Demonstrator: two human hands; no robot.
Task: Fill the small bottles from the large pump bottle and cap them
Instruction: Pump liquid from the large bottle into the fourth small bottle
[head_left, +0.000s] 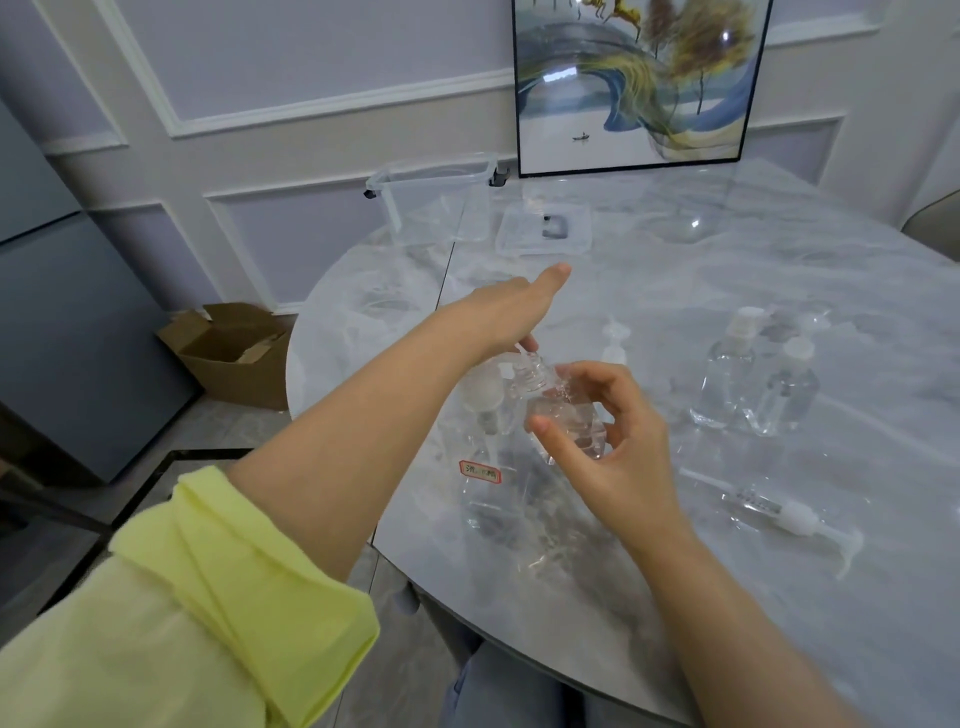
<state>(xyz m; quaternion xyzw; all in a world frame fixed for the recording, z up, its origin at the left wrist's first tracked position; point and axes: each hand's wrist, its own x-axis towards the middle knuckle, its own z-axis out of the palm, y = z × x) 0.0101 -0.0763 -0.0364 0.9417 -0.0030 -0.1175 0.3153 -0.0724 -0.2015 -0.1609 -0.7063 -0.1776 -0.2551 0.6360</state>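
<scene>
Right now the right hand (618, 447) grips a small clear uncapped bottle (563, 415), thumb on its near face and fingers curled round its far side, holding it tilted above the marble table (727, 597). The left hand (509, 312) reaches over the bottle's open neck, its fingers mostly hidden; a thin white tube (521, 351) shows beneath it at the neck, though whether the fingers pinch it cannot be told. Just left of the held bottle, and partly behind it, stands the large pump bottle (485, 467) with a red-edged label. Right of the held bottle stand two capped small bottles (753, 384), touching each other. Nearer than those, a loose pump head (779, 512) with its tube lies flat on the table. Beyond the held bottle stands another small pump-topped bottle (614, 345), and farther back a clear plastic box (436, 202) and a clear lid (543, 228).
</scene>
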